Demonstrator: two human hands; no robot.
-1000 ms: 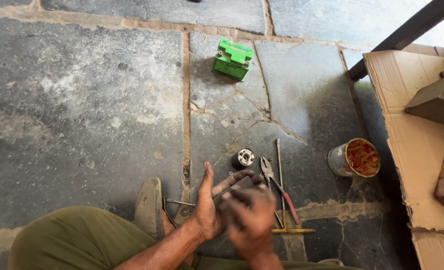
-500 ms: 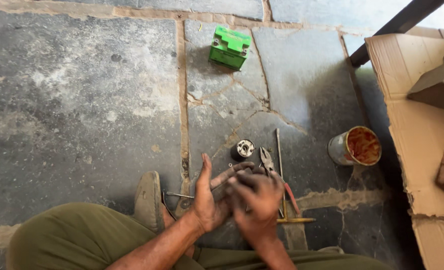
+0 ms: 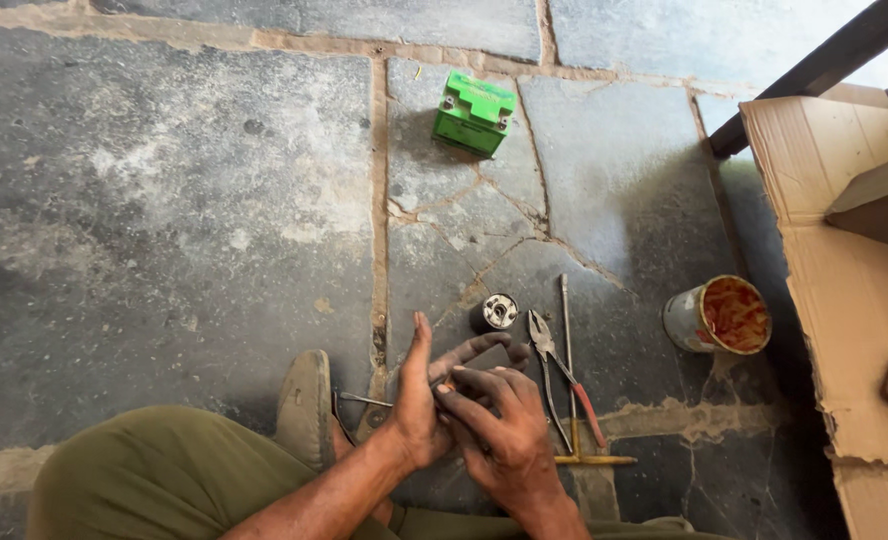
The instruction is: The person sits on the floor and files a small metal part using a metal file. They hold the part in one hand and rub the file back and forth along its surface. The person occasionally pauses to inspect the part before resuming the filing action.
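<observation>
Cracked stone floor (image 3: 164, 200), dusty. Left hand (image 3: 419, 400) open, right hand (image 3: 499, 430) curled against it; held item hidden. Pliers (image 3: 554, 370) beside.

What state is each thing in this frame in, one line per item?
left hand: open, fingers spread, touching the right hand
right hand: fingers curled against the left palm; contents hidden
pliers: flat on the floor, jaws shut
tin can: upright, open-topped, orange-stained inside
green battery: upright on the floor
cardboard: flattened
</observation>
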